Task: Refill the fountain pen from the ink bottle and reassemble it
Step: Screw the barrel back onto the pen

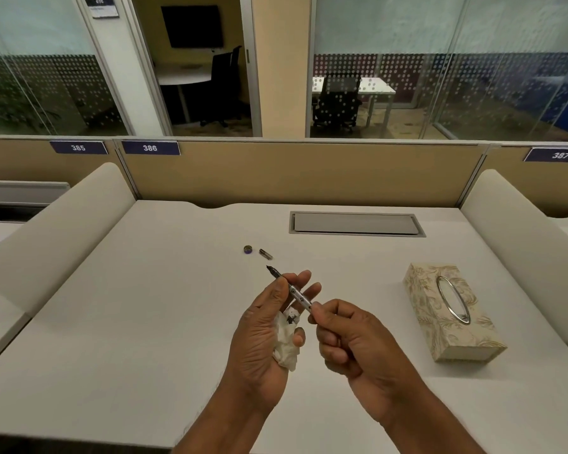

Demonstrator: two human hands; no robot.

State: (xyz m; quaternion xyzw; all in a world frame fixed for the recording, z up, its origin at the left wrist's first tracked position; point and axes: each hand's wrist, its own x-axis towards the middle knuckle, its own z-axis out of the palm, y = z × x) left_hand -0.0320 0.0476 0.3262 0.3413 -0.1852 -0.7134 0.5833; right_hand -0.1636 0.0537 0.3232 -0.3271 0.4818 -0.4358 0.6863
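The fountain pen (292, 291) is held above the white desk, its dark nib pointing up and to the left. My left hand (266, 326) pinches the pen near the nib end and also holds a crumpled white tissue (287, 339) with ink stains against its palm. My right hand (348, 339) pinches the pen's rear end between thumb and forefinger. On the desk behind the hands lie a small round bottle cap (248, 249) and, just to its right, a short dark metal pen part (266, 253). No ink bottle is in view.
A patterned tissue box (453, 316) lies on the desk (145, 306) to the right of my hands. A grey cable hatch (356, 223) is set into the desk at the back. Cream side panels and a tan partition enclose the desk.
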